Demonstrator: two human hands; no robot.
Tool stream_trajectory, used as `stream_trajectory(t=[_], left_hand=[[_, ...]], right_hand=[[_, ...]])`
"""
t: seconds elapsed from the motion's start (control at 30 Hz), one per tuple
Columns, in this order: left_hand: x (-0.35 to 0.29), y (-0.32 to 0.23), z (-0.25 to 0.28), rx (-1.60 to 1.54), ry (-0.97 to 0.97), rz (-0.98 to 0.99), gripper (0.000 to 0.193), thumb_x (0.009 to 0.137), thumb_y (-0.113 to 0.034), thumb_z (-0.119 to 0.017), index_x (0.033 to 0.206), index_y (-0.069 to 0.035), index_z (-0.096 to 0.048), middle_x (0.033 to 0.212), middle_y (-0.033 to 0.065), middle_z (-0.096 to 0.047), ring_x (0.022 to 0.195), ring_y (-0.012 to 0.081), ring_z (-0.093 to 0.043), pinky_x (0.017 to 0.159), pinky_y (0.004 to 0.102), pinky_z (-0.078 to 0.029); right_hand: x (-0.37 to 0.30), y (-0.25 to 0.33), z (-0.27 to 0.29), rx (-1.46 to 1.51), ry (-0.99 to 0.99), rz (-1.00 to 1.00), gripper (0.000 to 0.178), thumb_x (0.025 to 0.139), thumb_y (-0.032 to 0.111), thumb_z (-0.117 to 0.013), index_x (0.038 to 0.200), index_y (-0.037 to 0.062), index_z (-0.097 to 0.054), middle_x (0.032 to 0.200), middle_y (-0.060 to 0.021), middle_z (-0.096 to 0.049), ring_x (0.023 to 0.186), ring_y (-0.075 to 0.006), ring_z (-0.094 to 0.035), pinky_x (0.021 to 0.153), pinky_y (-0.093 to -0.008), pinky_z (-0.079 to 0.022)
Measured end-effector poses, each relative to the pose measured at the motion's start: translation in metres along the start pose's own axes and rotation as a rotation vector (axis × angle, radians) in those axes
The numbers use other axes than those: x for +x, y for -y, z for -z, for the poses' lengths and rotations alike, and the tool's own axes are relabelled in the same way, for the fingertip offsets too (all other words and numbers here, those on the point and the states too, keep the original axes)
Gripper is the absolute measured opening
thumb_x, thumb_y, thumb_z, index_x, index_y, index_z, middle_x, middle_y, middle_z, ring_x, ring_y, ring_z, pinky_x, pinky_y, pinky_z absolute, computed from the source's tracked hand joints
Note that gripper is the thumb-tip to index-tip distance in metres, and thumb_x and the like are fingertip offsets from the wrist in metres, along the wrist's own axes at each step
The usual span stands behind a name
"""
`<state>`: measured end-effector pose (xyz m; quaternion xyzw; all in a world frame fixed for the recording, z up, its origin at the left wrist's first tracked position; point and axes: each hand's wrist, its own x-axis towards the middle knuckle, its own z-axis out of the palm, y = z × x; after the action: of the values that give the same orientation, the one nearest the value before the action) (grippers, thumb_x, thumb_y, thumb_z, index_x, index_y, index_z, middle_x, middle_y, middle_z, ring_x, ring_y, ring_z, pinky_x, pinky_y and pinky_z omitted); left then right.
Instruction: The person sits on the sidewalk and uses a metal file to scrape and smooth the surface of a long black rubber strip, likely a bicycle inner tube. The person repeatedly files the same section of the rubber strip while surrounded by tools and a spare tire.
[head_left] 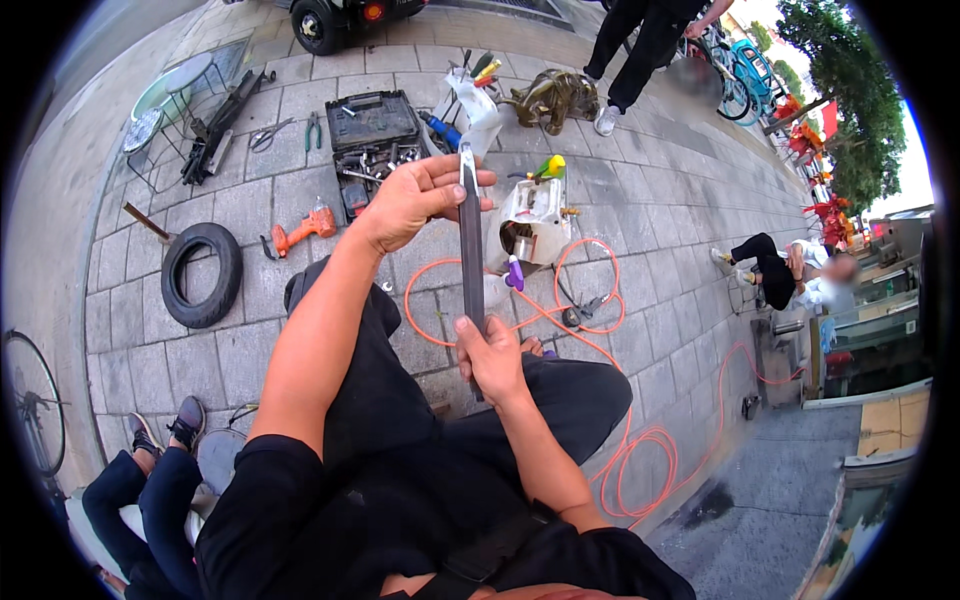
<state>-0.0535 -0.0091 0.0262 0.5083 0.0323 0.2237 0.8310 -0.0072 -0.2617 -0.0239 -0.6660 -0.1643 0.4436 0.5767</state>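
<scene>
Between my two hands is a long, flat dark bar [472, 250] with a bright metal tip, held nearly upright in the picture in front of my knees. My left hand [420, 200] pinches it near the shiny far end, thumb on one side and fingers behind. Closer to me, my right hand [492, 358] is closed round the lower part. I cannot make out the bar's exact kind. Just beyond the tip lies a blue-handled tool [440, 130]. To the right of the bar stands a white cut-open container [535, 222] with a purple-handled item [514, 272] beside it.
An open toolbox [372, 125], an orange cordless drill [302, 230] and a tire [202, 275] lie on the paving to the left. An orange hose [640, 440] coils at the right. A person stands ahead [640, 45]; others sit left [150, 500] and right [790, 265].
</scene>
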Motion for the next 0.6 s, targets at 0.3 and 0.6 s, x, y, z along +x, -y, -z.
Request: stream_trajectory(t=[0.3,0.6], left_hand=[[0.001,0.000,-0.001,-0.025,0.003,-0.005,0.060,0.097,-0.015,-0.069,0.147,0.005,-0.044,0.137,0.0192,-0.062,0.112,0.0275,-0.070,0.079,0.0272,-0.060],[-0.001,0.001,0.000,-0.031,-0.060,0.011,0.060,0.096,-0.014,-0.071,0.147,0.005,-0.045,0.137,0.0193,-0.063,0.109,0.0268,-0.072,0.075,0.0244,-0.060]], right_hand=[[-0.014,0.017,0.000,0.372,0.330,-0.226,0.036,0.104,0.043,-0.058,0.095,0.0087,-0.050,0.068,-0.0069,-0.053,0.044,-0.0147,-0.048,0.041,-0.0303,-0.043],[-0.019,0.024,0.000,0.661,0.607,-0.340,0.040,0.107,0.047,-0.047,0.094,0.0092,-0.048,0.066,-0.0079,-0.052,0.042,-0.0145,-0.047,0.040,-0.0313,-0.044]])
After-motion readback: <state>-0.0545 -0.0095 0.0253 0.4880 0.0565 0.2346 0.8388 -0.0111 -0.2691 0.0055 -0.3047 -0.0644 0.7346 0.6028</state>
